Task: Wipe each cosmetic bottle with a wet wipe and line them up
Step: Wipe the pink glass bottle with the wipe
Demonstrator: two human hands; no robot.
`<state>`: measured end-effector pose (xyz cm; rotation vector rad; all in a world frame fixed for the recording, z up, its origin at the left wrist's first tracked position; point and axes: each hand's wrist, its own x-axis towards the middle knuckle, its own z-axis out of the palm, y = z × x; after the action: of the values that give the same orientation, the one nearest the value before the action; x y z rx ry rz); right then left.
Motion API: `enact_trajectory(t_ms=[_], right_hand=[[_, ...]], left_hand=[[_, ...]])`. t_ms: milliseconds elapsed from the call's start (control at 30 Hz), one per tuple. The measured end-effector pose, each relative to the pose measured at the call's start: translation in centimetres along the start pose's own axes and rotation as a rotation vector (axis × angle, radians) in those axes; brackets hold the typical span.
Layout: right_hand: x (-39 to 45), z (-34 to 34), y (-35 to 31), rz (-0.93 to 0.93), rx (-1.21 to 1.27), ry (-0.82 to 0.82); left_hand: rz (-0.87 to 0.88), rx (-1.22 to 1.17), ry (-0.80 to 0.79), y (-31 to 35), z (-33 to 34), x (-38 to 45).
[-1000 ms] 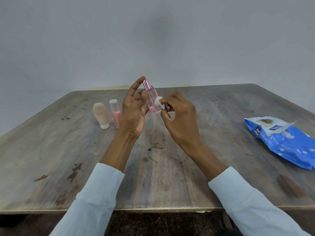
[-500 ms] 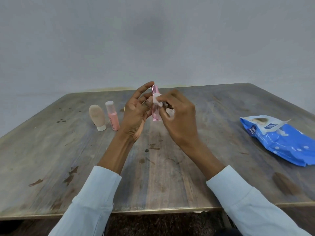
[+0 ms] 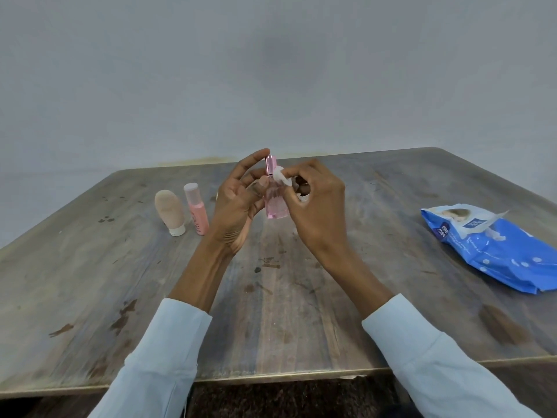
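Mid-air above the worn wooden table (image 3: 90, 282), left hand (image 3: 238, 203) grips the clear pink glass bottle with metallic pink cap (image 3: 274, 197); right hand (image 3: 313, 206) pinches a small white wet wipe (image 3: 281, 178) against its neck. Best rotate the bottle while wiping downward, then stand it beside the beige tube (image 3: 169, 211) and pink pump bottle (image 3: 196, 211).

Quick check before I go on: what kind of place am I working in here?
Likely a plain room at home or a simple recording setup: a worn wooden table against a bare grey wall, holding only bottles and a wipes pack.
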<state>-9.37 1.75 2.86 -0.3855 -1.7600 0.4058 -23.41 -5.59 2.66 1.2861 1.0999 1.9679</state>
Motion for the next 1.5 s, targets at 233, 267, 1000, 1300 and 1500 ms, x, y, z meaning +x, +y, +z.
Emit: enact_trajectory(t_ms=[233,267,1000,1300,1500], right_hand=[[0.7,-1.2,0.3,-0.005,0.014,0.024],[0.8,-1.3,0.3,0.004,0.009,0.038],[0.9,-1.3,0.5,0.115,0.107,-0.022],[1.3,-2.3,1.0,0.502,0.367,-0.103],[2.1,-3.2,2.4,0.801,0.828,-0.255]], left_hand=[[0.005,0.198,-0.041,0.1,0.8,-0.4],[0.000,0.213,-0.040,0.1,0.8,-0.4],[0.023,0.274,-0.043,0.6,0.6,-0.5],[-0.002,0.316,-0.075,0.6,0.4,-0.4],[-0.048,0.302,-0.251,0.7,0.4,-0.6]])
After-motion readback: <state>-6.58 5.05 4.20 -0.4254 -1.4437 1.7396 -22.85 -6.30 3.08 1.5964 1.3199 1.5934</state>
